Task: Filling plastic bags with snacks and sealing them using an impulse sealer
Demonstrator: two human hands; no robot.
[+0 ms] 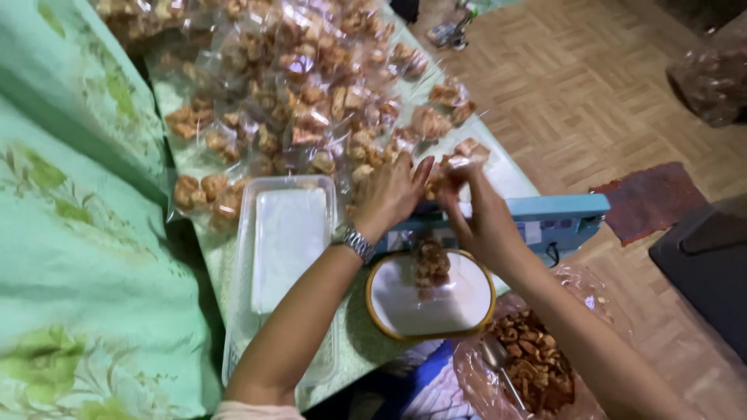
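Note:
My left hand [389, 193], with a metal watch on the wrist, and my right hand [476, 214] meet over a small clear bag of fried snack pieces [450, 173]. Both hands pinch that bag above the blue heat sealer [556, 218]. Just below my hands sits a white round bowl with a yellow rim [389, 307] holding a small heap of snack pieces [430, 263]. Whether the bag touches the sealer bar is hidden by my fingers.
Several sealed snack bags [303, 93] are piled on the green cloth beyond my hands. A clear plastic tray [288, 233] lies to the left. A large open bag of loose snacks with a metal scoop [529, 365] sits at lower right. Parquet floor [591, 85] lies to the right.

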